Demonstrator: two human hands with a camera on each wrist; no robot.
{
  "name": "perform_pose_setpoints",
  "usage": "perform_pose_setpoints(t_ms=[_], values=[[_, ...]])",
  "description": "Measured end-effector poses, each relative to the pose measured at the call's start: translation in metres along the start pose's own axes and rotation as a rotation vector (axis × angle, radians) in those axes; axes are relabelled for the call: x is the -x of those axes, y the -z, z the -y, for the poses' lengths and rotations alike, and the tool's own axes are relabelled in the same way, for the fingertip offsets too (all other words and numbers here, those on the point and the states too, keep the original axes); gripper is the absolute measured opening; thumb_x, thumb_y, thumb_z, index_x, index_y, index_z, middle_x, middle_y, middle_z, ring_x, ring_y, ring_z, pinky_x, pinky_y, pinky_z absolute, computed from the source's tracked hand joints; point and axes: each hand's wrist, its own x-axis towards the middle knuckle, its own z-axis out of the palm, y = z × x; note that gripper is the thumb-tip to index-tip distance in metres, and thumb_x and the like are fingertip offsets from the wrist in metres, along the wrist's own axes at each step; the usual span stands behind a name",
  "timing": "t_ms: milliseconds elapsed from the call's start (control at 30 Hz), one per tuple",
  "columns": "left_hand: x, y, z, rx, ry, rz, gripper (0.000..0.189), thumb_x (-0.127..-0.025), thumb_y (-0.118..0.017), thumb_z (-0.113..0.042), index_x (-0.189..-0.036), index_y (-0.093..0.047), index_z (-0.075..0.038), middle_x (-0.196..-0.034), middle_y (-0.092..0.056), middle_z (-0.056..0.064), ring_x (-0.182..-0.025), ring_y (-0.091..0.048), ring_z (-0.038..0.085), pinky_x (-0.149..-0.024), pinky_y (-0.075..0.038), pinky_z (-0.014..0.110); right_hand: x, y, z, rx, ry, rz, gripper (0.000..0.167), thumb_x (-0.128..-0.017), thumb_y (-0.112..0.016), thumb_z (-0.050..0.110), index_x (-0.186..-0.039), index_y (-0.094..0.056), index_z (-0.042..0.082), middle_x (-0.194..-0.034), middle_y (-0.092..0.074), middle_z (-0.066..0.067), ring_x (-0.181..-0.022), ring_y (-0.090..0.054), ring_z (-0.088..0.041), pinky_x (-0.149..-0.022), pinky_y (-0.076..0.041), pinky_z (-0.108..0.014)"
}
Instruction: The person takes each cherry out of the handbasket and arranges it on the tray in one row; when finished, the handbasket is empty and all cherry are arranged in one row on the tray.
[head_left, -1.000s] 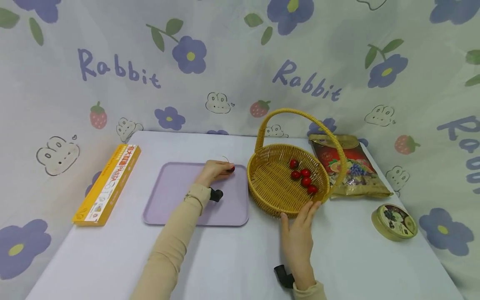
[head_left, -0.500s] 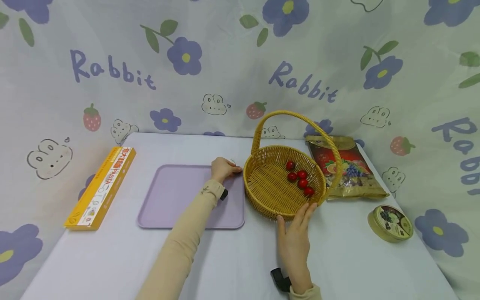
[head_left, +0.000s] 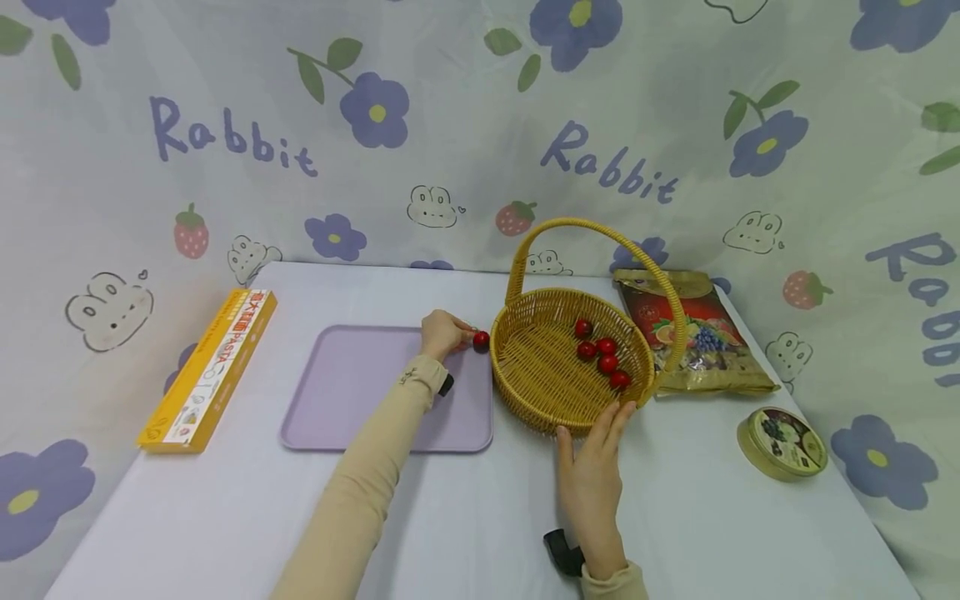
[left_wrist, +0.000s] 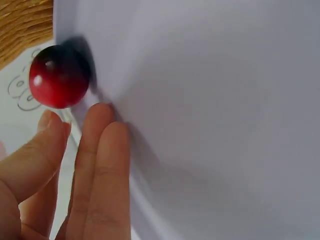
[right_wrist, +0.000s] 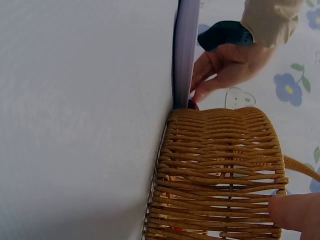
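At the right edge of the lilac tray (head_left: 375,387), my left hand (head_left: 444,333) pinches a dark red cherry (head_left: 481,341) by its stem. The left wrist view shows this cherry (left_wrist: 59,77) just beyond the thumb and fingertips, low over the tray's rim. Beside the tray stands a yellow wicker basket (head_left: 536,367) with a tall arched handle; several red cherries (head_left: 607,363) lie in its right half. My right hand (head_left: 592,487) touches the basket's front rim with fairly straight fingers and thumb. In the right wrist view one digit (right_wrist: 295,210) meets the woven wall.
A yellow pasta box (head_left: 210,371) lies at the left of the white table. Behind the basket's right side is a fruit-printed pouch (head_left: 697,333), with a round gold tin (head_left: 782,443) nearer the right edge. A rabbit-patterned cloth hangs at the back.
My left hand has moved right across the tray to its edge by the basket, bringing the cherry along. The right hand has stayed at the basket's rim.
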Motion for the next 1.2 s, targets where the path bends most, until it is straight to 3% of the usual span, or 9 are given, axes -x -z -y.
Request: perform_pose_setpoints(t_ms=[233,333,533,700,833,967,1200], values=[[0.003,0.007,-0.002,0.043,-0.008,-0.035,0.013,-0.083,-0.073,-0.001,-0.096,-0.076,0.001,-0.092,-0.074,0.021,-0.072,-0.074,0.024,-0.063,-0.062,0.027,-0.001,0.0,0.0,0.003,-0.003,0.003,0.085,-0.1,-0.054,0.032,-0.151,0.001,-0.01,-0.159,0.016,-0.025,-0.139,-0.027,-0.051,-0.078,-0.055,-0.06],[0.004,0.016,-0.012,0.152,-0.019,-0.006,0.017,-0.086,-0.07,-0.001,-0.101,-0.074,0.003,-0.097,-0.073,0.022,-0.073,-0.074,0.022,-0.071,-0.063,0.03,-0.001,0.001,0.001,0.005,-0.006,0.002,0.086,-0.1,-0.054,0.032,-0.151,0.001,-0.01,-0.159,0.016,-0.025,-0.139,-0.027,-0.051,-0.077,-0.056,-0.059],[0.01,0.037,-0.051,0.476,0.038,0.149,0.028,-0.094,-0.063,-0.007,-0.12,-0.066,0.003,-0.116,-0.068,0.023,-0.085,-0.074,0.019,-0.081,-0.061,0.029,-0.001,0.002,0.001,-0.007,-0.013,0.007,0.086,-0.099,-0.055,0.032,-0.151,0.001,-0.009,-0.159,0.017,-0.024,-0.138,-0.029,-0.051,-0.072,-0.056,-0.058],[0.017,0.039,-0.078,0.673,0.088,0.322,0.034,-0.099,-0.056,-0.015,-0.13,-0.06,0.0,-0.127,-0.063,0.022,-0.11,-0.067,0.027,-0.088,-0.059,0.029,-0.001,0.001,0.002,-0.014,-0.016,0.023,0.086,-0.1,-0.054,0.032,-0.151,0.002,-0.009,-0.159,0.018,-0.023,-0.138,-0.029,-0.052,-0.069,-0.057,-0.055],[0.02,0.021,-0.098,0.767,0.096,0.43,0.036,-0.102,-0.051,-0.015,-0.133,-0.056,0.002,-0.132,-0.059,0.023,-0.122,-0.059,0.033,-0.099,-0.054,0.034,-0.004,0.004,0.0,-0.012,-0.029,0.02,0.086,-0.1,-0.054,0.032,-0.152,0.002,-0.007,-0.159,0.018,-0.022,-0.136,-0.033,-0.052,-0.068,-0.056,-0.055],[0.022,-0.004,-0.11,0.801,0.123,0.483,0.036,-0.102,-0.049,-0.011,-0.134,-0.052,0.005,-0.136,-0.055,0.025,-0.126,-0.055,0.035,-0.106,-0.05,0.038,-0.005,0.005,-0.002,-0.001,-0.032,0.028,0.087,-0.099,-0.055,0.032,-0.152,0.002,-0.007,-0.159,0.017,-0.023,-0.135,-0.033,-0.052,-0.066,-0.057,-0.052],[0.025,-0.044,-0.12,0.841,0.266,0.525,0.038,-0.101,-0.049,-0.009,-0.135,-0.05,0.007,-0.138,-0.053,0.025,-0.128,-0.055,0.034,-0.108,-0.048,0.039,-0.001,0.003,0.001,0.01,-0.022,0.006,0.087,-0.097,-0.059,0.028,-0.152,-0.003,-0.009,-0.16,0.012,-0.025,-0.136,-0.033,-0.051,-0.073,-0.058,-0.055]])
